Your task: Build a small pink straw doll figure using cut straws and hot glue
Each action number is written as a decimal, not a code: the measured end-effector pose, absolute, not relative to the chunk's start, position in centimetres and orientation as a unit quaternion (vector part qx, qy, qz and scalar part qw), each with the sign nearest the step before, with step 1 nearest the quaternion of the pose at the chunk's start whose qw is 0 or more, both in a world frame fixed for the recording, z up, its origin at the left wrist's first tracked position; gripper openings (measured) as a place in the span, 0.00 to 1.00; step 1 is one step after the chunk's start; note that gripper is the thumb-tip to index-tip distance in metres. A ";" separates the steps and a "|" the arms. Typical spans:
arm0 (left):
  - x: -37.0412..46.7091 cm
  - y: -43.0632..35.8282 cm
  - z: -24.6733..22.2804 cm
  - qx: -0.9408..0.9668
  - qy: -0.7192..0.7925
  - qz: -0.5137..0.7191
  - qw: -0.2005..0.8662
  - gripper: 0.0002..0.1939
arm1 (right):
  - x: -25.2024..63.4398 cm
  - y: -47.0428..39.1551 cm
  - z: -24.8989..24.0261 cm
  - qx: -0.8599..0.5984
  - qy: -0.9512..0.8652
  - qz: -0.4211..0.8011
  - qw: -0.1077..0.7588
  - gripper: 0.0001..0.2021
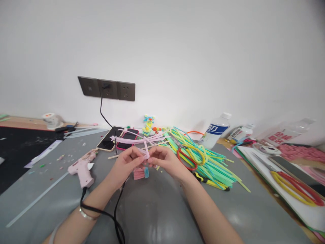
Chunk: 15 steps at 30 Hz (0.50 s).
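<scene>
Fingertips of my left hand [129, 162] pinch a pale pink pipe cleaner [146, 150], which bends upward between the two hands. On its other side, my right hand [164, 159] grips the same pipe cleaner between thumb and fingers. Just below the hands lies a small bundle of short pink and blue pieces [140, 173]. Several light pink pipe cleaners [138, 139] rest behind the hands, across two phones [108, 139]. To the right spreads a pile of green and yellow pipe cleaners [210, 166], with red-and-yellow-handled scissors [189, 159] on top.
A pink glue gun [82, 168] lies at left, its black cable [101, 211] passing over my left forearm. A labelled bottle [215, 131] stands behind the pile. At far right are more scissors [291, 188] on papers. A small colourful figure [148, 124] stands by the wall.
</scene>
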<state>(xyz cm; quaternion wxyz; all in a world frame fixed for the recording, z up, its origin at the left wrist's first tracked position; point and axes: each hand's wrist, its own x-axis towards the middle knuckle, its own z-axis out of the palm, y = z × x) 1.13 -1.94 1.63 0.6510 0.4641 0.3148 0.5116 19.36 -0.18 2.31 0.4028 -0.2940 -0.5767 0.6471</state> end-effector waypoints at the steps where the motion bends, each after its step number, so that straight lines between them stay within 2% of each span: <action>1: 1.1 -1.9 1.6 0.441 0.311 0.499 0.679 0.13 | 19.3 -0.2 2.3 -0.283 -0.576 0.648 0.409 0.14; 5: 1.0 -1.8 1.4 0.375 0.312 0.440 0.754 0.13 | 19.0 -0.2 2.3 -0.272 -0.583 0.627 0.438 0.13; 15: 0.9 -1.6 1.1 0.367 0.326 0.434 0.756 0.15 | 18.7 -0.4 2.2 -0.283 -0.598 0.604 0.444 0.12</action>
